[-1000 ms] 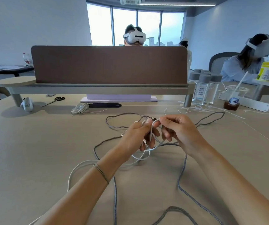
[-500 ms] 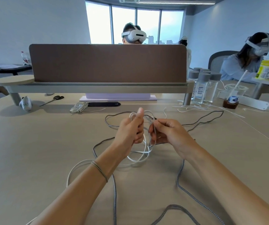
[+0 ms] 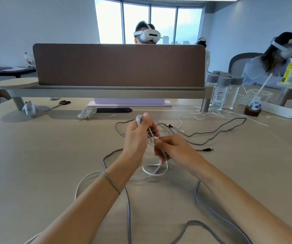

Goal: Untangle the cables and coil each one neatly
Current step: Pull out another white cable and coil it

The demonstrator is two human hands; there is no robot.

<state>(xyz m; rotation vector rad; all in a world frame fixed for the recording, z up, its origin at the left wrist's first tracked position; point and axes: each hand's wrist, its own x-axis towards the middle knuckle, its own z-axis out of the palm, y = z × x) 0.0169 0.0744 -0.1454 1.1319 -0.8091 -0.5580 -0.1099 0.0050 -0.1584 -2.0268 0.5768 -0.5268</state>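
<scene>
White cable [image 3: 155, 170]: upper turns bunched in the closed fingers of the left hand [image 3: 136, 138], loose loops hanging below them toward the table [image 3: 36, 147]. Right hand [image 3: 175, 150]: fingertips pinching one strand just beside the left fingers. Grey braided cable [image 3: 128, 208]: spread beneath and beyond both hands, ungripped. Advice: feed the strand in even turns, free of the grey.

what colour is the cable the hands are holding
White; the white cable hangs in a loop below both hands, clearest in the head view.
</scene>
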